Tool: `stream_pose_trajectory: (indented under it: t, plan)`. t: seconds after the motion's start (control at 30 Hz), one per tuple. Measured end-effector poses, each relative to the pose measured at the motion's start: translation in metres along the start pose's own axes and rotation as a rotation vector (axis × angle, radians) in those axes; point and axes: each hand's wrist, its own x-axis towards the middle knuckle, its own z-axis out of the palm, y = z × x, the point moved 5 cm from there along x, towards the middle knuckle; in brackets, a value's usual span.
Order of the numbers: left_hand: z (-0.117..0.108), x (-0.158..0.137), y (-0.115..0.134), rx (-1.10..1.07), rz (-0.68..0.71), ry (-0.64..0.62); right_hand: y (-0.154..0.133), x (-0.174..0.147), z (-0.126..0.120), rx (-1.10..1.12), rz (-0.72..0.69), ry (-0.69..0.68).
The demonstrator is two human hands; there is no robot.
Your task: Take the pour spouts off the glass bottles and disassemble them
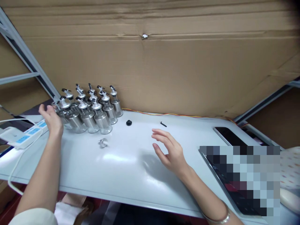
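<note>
While my two hands are well apart from each other, a brown cardboard wall (178,72) stands beyond them, and under them lies the white table (112,178), hard and shiny. Just right of my left hand (52,120) stand many glass bottles (88,119); its thumb and fingers are parted with nothing visible between, but I cannot tell if it touches the nearest bottle. I judge each bottle rather light but fragile, and its stiff, smooth metal sleeve may slip; this sleeve seems the better place to hold, not the narrow spout. Close neighbours leave little room for fingers. My right hand (172,151) is loosely spread above the table, holding nothing. Right of its forearm lies a flat dark device (234,184), partly blurred. Left of my left hand, the power strip (30,134) crowds the space. Beyond the device is a phone (231,135). Between my hands lie a small metal piece (103,143), a black round piece (128,123) and, just beyond my right fingertips, a black stick (164,124).
</note>
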Motion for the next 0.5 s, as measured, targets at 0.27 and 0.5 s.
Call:
stream_pose_trajectory:
  t: [0.27,0.5]
  plan:
    - [-0.02,-0.016,0.004,0.184,-0.079,0.077,-0.001,0.001,0.0,-0.004,-0.007,0.003]
    - [-0.052,-0.054,0.019,0.215,0.013,0.027,-0.005,0.002,-0.002,-0.005,-0.039,0.014]
